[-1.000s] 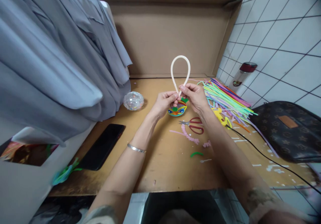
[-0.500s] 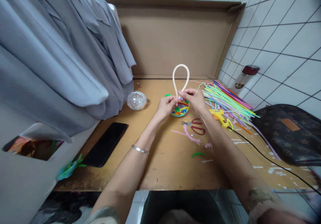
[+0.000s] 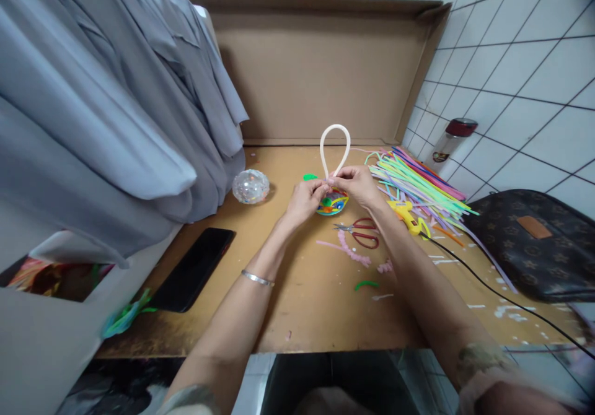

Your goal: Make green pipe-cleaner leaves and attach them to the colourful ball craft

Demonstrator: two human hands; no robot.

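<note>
A white pipe cleaner (image 3: 335,127) stands upright as a teardrop loop, its lower ends pinched between the fingertips of both hands. My left hand (image 3: 305,199) is closed on it from the left, my right hand (image 3: 357,184) from the right. Just below the fingers sits a small round piece with colourful decorations (image 3: 333,204), partly hidden by the hands. Red-handled scissors (image 3: 365,233) lie in front of it, beside a curled pink pipe cleaner (image 3: 352,254). Whether the fingers also touch the round piece cannot be told.
A clear ball (image 3: 251,186) and a black phone (image 3: 194,270) lie at left. Pipe cleaners (image 3: 418,183), a yellow glue gun (image 3: 406,217) with its cord, a jar (image 3: 453,142) and a dark bag (image 3: 539,248) are at right. Cardboard (image 3: 325,74) stands behind.
The white loop has dipped slightly and its ends are drawn closer together. My right fingers have moved down and left, nearer my left fingertips. The view has shifted a little.
</note>
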